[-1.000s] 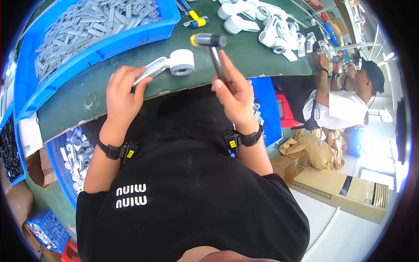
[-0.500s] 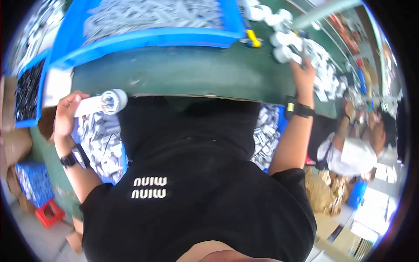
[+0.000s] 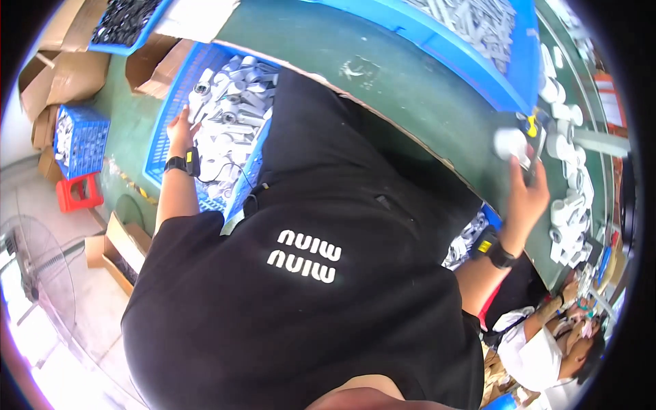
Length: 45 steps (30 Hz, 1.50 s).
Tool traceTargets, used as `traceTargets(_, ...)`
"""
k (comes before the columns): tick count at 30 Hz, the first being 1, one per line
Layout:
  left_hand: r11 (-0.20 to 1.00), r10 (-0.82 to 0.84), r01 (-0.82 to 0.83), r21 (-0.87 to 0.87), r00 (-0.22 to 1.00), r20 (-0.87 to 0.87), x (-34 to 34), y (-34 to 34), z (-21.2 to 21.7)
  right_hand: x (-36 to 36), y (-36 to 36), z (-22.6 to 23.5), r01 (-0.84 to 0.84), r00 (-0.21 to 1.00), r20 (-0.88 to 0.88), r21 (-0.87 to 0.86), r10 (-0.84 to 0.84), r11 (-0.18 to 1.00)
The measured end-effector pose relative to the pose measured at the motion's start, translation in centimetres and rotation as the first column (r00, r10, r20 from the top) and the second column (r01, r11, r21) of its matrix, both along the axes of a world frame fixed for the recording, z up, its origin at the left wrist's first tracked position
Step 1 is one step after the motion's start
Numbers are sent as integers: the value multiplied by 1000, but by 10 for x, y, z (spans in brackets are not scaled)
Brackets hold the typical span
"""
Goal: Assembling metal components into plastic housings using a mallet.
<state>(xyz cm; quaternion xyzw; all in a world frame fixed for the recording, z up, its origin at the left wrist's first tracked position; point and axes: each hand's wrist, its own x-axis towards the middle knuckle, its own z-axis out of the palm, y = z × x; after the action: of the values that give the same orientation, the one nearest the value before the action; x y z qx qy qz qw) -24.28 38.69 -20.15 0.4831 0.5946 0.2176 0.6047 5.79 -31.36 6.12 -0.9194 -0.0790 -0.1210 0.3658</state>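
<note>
My left hand (image 3: pixel 180 133) is over the near-left side of a blue basket (image 3: pixel 156 147), its fingers apart and nothing visible in them. White plastic parts (image 3: pixel 229 130) with round heads and flat handles fill that basket. On the right, above the green table, my right hand (image 3: pixel 527 198) is closed around a white round-headed part (image 3: pixel 510 142) smeared by motion. A slim grey piece (image 3: pixel 541 140) rises beside its fingers; I cannot tell its kind. Just beyond lies a yellow-and-black tool (image 3: pixel 531 124).
A large blue tray (image 3: pixel 437 51) of grey strips stands on the green table (image 3: pixel 383 82). White round-headed parts (image 3: pixel 574 181) line its right side. At far left are a blue bin of black pieces (image 3: pixel 126 24), cartons and a red stool (image 3: pixel 80 193). A co-worker (image 3: pixel 547 348) sits at lower right.
My view has turned left. My left hand has let go of the white round-headed part and is at the basket. A white round-headed part is now at my right hand.
</note>
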Motion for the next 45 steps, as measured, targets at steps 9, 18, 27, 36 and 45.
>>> traceTargets(9,416,-906,903,107,421,-31,112,-143,63,-31,20,4,166,977,-196,461,-83,872)
traceTargets(18,-147,-974,723,675,-223,27,206,-329,278,-11,-9,-23,249,941,-332,816,70,521)
traceTargets(27,-320,-914,321,891,143,-380,288,-441,248,-22,-8,-31,193,968,-249,821,33,538)
traceTargets(36,-66,-990,810,582,21,-141,299,-412,251,-30,-2,-18,26,955,-244,636,169,771)
traceTargets(45,-440,-640,696,568,201,-741,281,-408,310,-29,-3,-31,-107,951,-203,490,233,865)
